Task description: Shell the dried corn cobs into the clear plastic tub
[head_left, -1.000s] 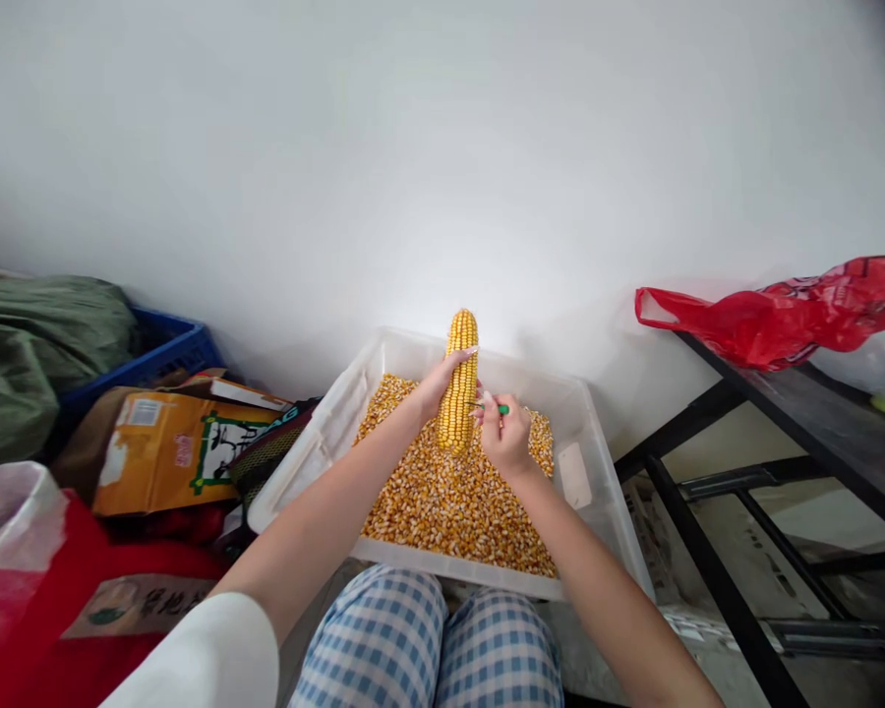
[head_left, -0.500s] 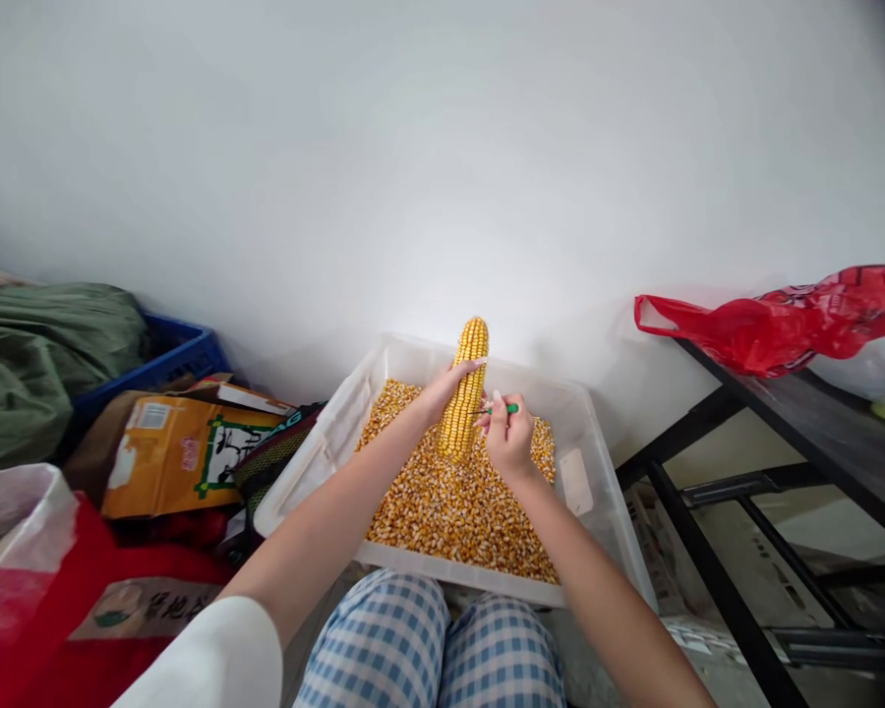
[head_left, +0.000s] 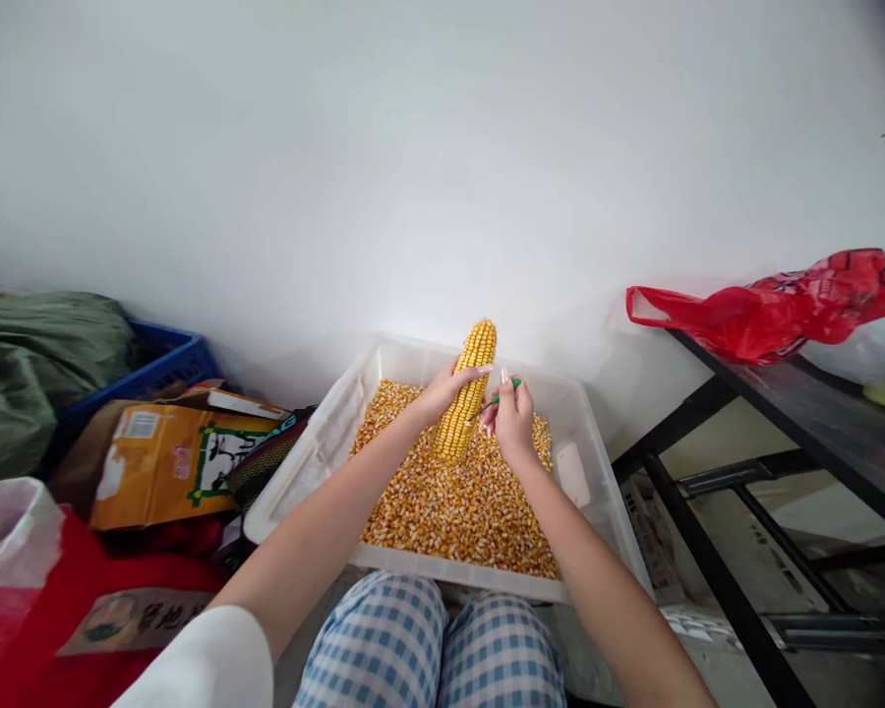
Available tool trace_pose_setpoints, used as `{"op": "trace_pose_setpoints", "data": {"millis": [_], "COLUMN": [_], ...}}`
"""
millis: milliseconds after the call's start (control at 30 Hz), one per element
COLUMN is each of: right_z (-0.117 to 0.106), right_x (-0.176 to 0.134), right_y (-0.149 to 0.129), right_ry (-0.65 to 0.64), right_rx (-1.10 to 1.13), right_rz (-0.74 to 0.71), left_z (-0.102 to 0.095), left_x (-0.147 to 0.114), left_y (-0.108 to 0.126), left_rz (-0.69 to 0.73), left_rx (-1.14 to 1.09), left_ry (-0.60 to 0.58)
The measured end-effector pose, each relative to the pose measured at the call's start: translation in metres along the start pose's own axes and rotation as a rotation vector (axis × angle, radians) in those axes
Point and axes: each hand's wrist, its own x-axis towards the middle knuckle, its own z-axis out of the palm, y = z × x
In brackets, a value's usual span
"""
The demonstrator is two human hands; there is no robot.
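Note:
My left hand [head_left: 442, 390] is wrapped round a yellow corn cob [head_left: 470, 391], its thumb lying across the kernels. The cob leans, top end up and slightly right, above a translucent plastic bin [head_left: 306, 472]. In my right hand [head_left: 514, 421] is a slim tool with a green handle [head_left: 515, 383]; its thin metal tip points at the cob's right side. Whether the tip digs between kernels I cannot tell. Loose corn kernels [head_left: 449, 521] cover the bin's floor below both hands.
Against the wall on the left are a blue crate [head_left: 169, 364] with green cloth, an orange cardboard box [head_left: 162, 462] and a red bag [head_left: 118, 610]. At right stands a black metal-framed table [head_left: 774, 393] bearing a red plastic bag [head_left: 782, 305]. My knees touch the near side.
The corn cob has tilted a little more to the right. My right hand has turned, so the green handle now slants upward instead of lying level. The view has shifted slightly.

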Motion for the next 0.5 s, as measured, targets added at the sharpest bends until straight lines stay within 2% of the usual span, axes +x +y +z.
{"op": "trace_pose_setpoints", "data": {"millis": [133, 200, 367, 500], "right_z": [-0.004, -0.005, -0.003, -0.004], "right_x": [0.000, -0.003, -0.012, -0.015], "right_y": [-0.012, -0.015, -0.009, -0.004], "right_ry": [0.120, 0.131, -0.047, -0.099], "right_rx": [0.002, -0.019, -0.133, -0.218], "right_rz": [-0.134, -0.214, -0.309, -0.388], "left_z": [-0.005, -0.009, -0.015, -0.017], "left_x": [0.005, 0.005, 0.002, 0.002], "left_y": [0.002, 0.005, 0.011, 0.010], "left_rz": [-0.154, -0.225, -0.251, -0.252], "left_rx": [-0.086, -0.152, -0.265, -0.280], "left_ry": [0.064, 0.089, 0.093, 0.070]}}
